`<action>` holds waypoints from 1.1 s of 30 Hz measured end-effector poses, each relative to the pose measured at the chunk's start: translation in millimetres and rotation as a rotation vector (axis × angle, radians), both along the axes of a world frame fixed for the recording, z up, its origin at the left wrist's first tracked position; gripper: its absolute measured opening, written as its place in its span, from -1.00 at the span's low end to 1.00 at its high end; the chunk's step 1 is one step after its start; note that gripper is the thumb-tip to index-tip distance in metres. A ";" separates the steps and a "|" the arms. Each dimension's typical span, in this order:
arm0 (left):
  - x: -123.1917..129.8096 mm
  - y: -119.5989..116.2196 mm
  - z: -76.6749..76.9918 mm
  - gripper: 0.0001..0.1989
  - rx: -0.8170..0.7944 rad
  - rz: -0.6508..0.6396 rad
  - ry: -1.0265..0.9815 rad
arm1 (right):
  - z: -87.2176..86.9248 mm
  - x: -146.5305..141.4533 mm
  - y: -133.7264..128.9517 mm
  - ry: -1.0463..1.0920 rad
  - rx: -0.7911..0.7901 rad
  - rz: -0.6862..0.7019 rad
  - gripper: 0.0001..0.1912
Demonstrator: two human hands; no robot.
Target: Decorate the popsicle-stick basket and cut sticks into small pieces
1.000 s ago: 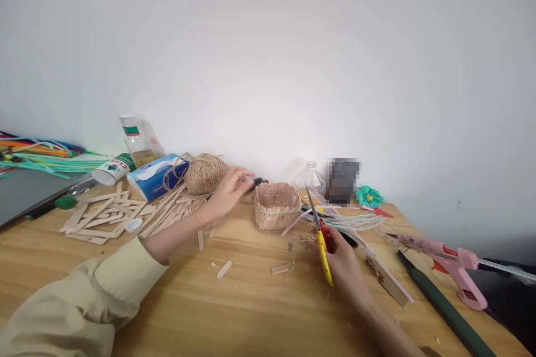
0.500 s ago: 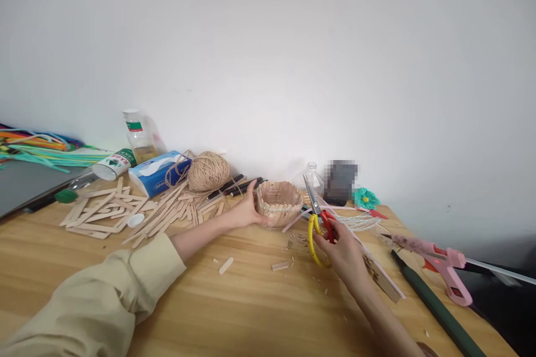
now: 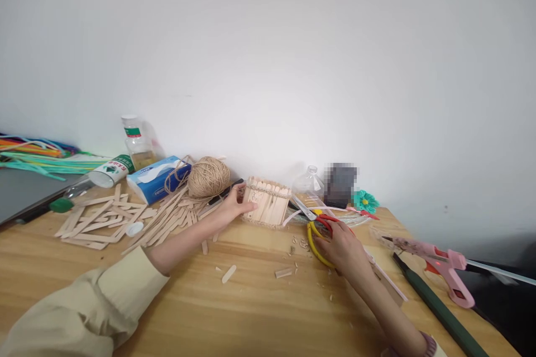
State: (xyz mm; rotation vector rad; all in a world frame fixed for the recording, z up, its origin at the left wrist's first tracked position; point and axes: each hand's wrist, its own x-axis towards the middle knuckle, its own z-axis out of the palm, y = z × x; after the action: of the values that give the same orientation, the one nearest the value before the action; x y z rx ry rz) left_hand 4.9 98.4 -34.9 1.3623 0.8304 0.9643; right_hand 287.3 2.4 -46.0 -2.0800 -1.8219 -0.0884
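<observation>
Both hands [image 3: 235, 204] [image 3: 342, 246] apart, mid-grip

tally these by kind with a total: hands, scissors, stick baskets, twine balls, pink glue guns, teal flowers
Left hand and right hand: 2 hands
Scissors: 1 pair
Stick basket: 1
Twine ball: 1
Pink glue gun: 1
Teal flower: 1
Total: 7

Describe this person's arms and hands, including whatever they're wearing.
Both the left hand and right hand are gloveless. A loose, creased beige sleeve with a wide cuff covers part of the left arm. The right forearm is bare down to a purplish band near the frame's bottom.
</observation>
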 end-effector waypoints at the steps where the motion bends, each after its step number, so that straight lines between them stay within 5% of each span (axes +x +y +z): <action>1: -0.5 -1.6 1.7 -0.30 -0.002 0.001 -0.001 | 0.3 0.4 1.0 -0.028 -0.012 0.002 -0.62; 11: -9.2 4.0 -13.4 -0.23 0.071 0.036 0.057 | 22.8 -16.6 -5.5 -0.273 -0.001 0.015 -0.76; 22: -16.2 22.2 -29.6 -0.02 0.306 -0.034 0.220 | 18.5 -63.4 14.8 -0.298 -0.020 0.518 -0.51; 28: -15.1 23.6 -33.9 -0.05 0.395 0.017 0.298 | 23.4 -62.2 18.2 -0.265 -0.004 0.519 -0.75; 33: -15.3 22.9 -29.6 -0.06 0.444 0.068 0.393 | 31.6 -47.8 18.4 -0.129 0.077 0.327 -0.77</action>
State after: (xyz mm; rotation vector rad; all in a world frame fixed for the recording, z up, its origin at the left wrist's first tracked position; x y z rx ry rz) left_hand -10.4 121.2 -64.5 1.9602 0.9955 0.9843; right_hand 239.6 20.8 -14.4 -1.7340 -2.1742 -0.2058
